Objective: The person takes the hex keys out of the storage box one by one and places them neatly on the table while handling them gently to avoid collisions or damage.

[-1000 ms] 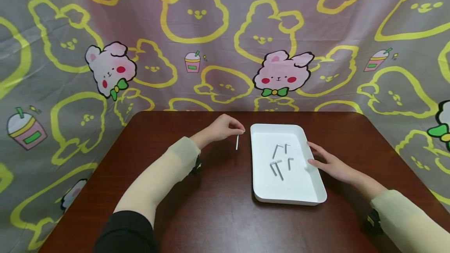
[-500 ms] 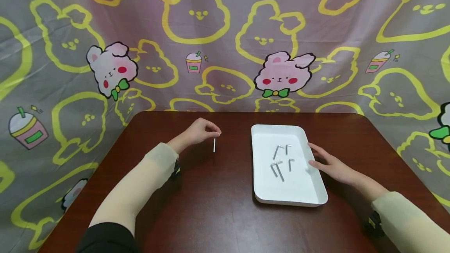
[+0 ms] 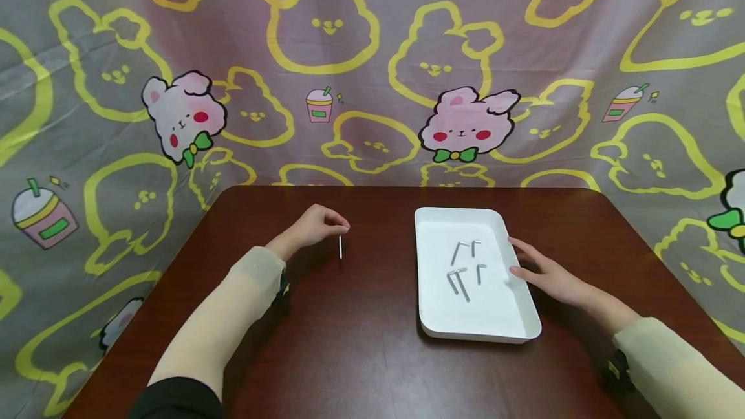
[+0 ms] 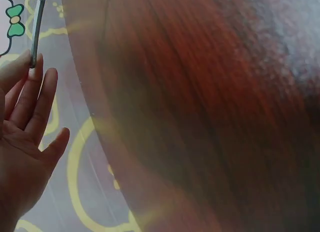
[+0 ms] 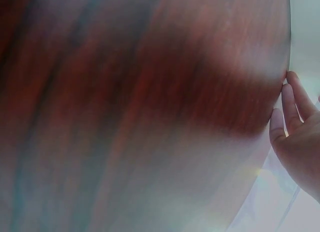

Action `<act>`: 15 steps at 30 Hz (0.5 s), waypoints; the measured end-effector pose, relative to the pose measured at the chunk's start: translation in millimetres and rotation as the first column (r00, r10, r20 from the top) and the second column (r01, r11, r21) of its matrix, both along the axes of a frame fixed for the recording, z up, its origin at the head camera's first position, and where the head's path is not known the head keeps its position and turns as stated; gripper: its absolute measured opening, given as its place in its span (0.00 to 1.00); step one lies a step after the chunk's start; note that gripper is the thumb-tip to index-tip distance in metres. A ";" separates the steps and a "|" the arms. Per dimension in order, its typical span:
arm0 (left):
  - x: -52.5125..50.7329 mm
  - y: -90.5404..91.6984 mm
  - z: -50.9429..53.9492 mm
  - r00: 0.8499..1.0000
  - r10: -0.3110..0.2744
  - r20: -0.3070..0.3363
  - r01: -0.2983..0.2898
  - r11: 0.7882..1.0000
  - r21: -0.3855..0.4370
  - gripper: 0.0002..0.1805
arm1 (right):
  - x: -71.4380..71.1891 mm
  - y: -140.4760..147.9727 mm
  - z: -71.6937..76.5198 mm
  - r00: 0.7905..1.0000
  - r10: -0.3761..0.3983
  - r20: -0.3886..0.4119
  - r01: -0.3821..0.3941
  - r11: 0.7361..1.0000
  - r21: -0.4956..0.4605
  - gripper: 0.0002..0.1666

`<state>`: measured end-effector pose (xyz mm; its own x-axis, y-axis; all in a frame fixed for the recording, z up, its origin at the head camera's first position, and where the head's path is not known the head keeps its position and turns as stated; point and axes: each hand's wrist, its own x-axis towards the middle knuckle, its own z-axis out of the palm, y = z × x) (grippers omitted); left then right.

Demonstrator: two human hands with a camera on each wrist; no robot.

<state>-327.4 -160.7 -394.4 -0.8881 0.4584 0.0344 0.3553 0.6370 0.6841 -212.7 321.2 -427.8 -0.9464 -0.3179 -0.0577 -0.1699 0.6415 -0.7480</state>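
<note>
As the left hand [image 3: 314, 225] pinches one slim metal rod [image 3: 340, 247], which hangs upright below the fingertips, the right hand [image 3: 547, 277], its thumb and fingers apart, touches the right side of one white tray [image 3: 477, 319]. Five L-shaped hex keys [image 3: 481, 274] lie inside. Bare brown table [image 3: 361, 354] stretches between rod and tray, its far edge beyond both.
</note>
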 end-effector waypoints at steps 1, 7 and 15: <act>-0.5 -1.1 -1.5 1.000 0.003 0.004 -0.003 1.000 -0.004 0.10 | -0.3 -0.1 -0.2 1.000 0.001 -0.001 -0.001 1.000 0.002 0.43; -1.8 -6.2 -7.3 1.000 0.014 0.025 -0.012 0.999 -0.053 0.07 | -1.1 0.9 -2.1 1.000 0.004 -0.008 -0.004 1.000 0.005 0.42; -3.5 -10.6 -14.7 0.997 0.036 0.069 -0.027 0.993 -0.117 0.05 | -0.8 2.3 -2.4 1.000 -0.001 -0.012 0.001 1.000 0.009 0.42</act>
<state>-330.9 -171.3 -409.0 -0.9004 0.4275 -0.0805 0.2872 0.7232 0.6281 -213.5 323.5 -430.2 -0.9475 -0.3161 -0.0488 -0.1782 0.6484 -0.7401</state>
